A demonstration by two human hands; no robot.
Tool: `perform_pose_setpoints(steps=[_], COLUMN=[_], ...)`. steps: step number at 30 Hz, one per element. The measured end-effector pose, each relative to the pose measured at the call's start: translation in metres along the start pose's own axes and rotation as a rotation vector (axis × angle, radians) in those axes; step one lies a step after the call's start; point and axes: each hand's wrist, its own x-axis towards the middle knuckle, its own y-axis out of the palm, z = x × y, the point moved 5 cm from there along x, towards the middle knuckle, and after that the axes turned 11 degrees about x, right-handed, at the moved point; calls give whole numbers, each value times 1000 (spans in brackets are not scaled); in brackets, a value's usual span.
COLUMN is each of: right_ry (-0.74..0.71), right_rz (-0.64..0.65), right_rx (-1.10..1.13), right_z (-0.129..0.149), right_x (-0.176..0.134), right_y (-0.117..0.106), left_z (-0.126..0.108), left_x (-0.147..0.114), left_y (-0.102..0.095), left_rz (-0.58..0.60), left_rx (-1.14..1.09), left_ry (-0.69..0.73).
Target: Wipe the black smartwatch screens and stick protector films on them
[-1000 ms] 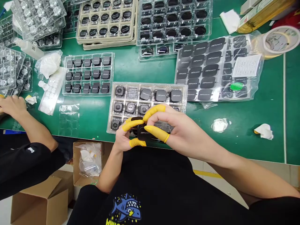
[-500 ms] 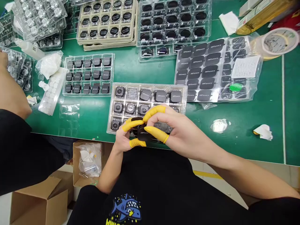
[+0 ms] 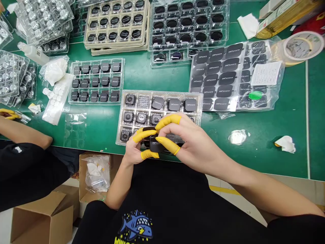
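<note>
While the left hand [image 3: 134, 149] has its yellow-covered thumb and fingers closed around a dark square piece [image 3: 155, 143] with pale HiFuture lettering, the right hand [image 3: 194, 139] comes at it from the other side — thumb and forefinger curled in, their yellow tips close together at the piece's upper edge. Can't tell if the right one is actually pinching anything, since the fingers cover that spot. The piece itself is up in the left hand, over the near edge of a clear compartment tray [image 3: 120, 127]. Top row of that tray has three lettered squares on the right, and down the left side you get pieces showing round, dotted faces; the hands hide a good bit of the rest. Further out, there's another clear tray [image 3: 123, 81] of dark squares up to the left, and sheets of dark lettered squares [image 3: 227, 78] just right of the near tray, with a tape roll [image 3: 318, 45] past those. Crumpled tissue [image 3: 287, 144] sits off right on the green table [image 3: 266, 125]. Far left — a co-worker's arm [image 3: 24, 130] reaches in, near stacked clear trays [image 3: 8, 73].
</note>
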Motion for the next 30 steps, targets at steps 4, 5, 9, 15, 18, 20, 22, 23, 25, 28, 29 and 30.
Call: perform_pose_setpoints(steps=[4,5,9,15,18,20,22,23,25,28,29,30], right_ry=[-47,-62,-101,-134,-138,-117,-96,-88,-75,-37,-20,-4], right_rz=[-31,-44,-53,-99,-75,-62,-55,-47,-20,30,43,52], right_rx=[-86,-105,-182,-309,-321,-333,-354,-360,-357,-315,-295,-271], right_z=[0,-1,-4,3,5,3,-1,-3,-7,-12,-14,-15], right_x=[-1,-1,-1,-9,-14,-15,-13,-12,-10,-6,-5,-4], right_y=[2,3,5,1,3,4,6,6,8,11,12,13], left_z=[2,2,5,7,7,5,3,3,2,0,0,-2], left_x=[-1,-2,-4,-5,-4,-2,-1,0,0,-2,-2,-2], left_y=[0,0,1,2,1,0,-1,-2,-3,-5,-6,-6], left_rz=[13,11,10,-22,-48,-60,-66,-65,-59,-74,-72,-68], left_rx=[32,39,43,-39,-43,-36,-12,9,59,133,152,163], left_ry=[-40,-49,-76,-110,-109,-82,-58,-50,-44,-36,-39,-40])
